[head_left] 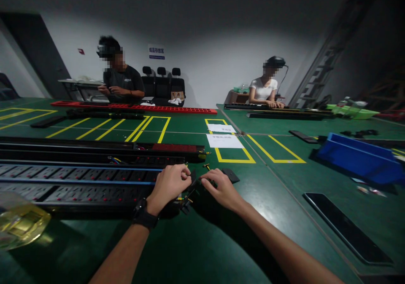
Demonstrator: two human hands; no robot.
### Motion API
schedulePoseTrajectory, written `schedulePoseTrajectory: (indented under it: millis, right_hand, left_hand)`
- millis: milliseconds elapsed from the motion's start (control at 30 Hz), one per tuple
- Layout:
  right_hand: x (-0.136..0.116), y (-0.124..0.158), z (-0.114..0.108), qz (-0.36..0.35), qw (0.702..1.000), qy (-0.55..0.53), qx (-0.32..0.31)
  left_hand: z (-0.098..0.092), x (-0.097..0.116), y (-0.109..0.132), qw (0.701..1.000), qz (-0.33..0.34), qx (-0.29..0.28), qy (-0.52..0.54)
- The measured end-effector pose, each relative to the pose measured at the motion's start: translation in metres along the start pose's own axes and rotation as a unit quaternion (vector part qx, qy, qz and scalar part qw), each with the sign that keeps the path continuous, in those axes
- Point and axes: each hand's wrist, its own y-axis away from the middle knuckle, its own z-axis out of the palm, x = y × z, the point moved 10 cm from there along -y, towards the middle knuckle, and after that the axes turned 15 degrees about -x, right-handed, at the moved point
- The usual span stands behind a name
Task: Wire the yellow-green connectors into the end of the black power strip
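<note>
Two long power strips [95, 192] with rows of sockets and red dots lie side by side at the left. Near their right ends my left hand [171, 183], with a dark band on its wrist, pinches a small black plate [193, 178]. My right hand [220, 187] is just right of it, fingers curled and fingertips close to the plate; whatever they pinch is too small and dark to make out. Below the plate, small dark fittings with yellow tips [186, 203] stick out at the strip's end. A flat black piece [231, 175] rests behind my right hand.
Black rails [95, 149] lie behind the strips. A clear container with yellowish contents [23, 225] stands front left. At right are a blue bin [357, 157] and a dark phone-like slab [346, 227]. White papers [225, 141] lie mid-table. Two people sit across, beyond a red rail [177, 109].
</note>
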Motion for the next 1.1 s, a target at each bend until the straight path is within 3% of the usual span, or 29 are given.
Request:
schedulePoseTrajectory:
  millis: [167,367,533,700,1100]
  right_hand:
    - [-0.014,-0.002,0.019,-0.032,0.994,0.042,-0.093]
    - [-0.020,0.000,0.029,-0.036,0.987,0.052,-0.151]
    - [-0.025,0.001,0.035,-0.025,0.979,0.067,-0.191]
    - [-0.025,0.000,0.040,-0.013,0.978,0.051,-0.203]
    - [-0.019,-0.006,0.047,-0.054,0.982,-0.020,-0.178]
  left_hand:
    - [-0.002,0.005,0.004,0.999,-0.003,0.006,-0.040]
    - [-0.015,0.000,0.007,0.995,-0.026,0.043,-0.080]
    - [-0.008,-0.006,0.004,0.992,-0.064,0.000,-0.107]
    - [-0.005,-0.007,0.002,0.995,-0.059,-0.021,-0.079]
    - [-0.007,-0.002,0.004,0.994,-0.036,0.025,-0.105]
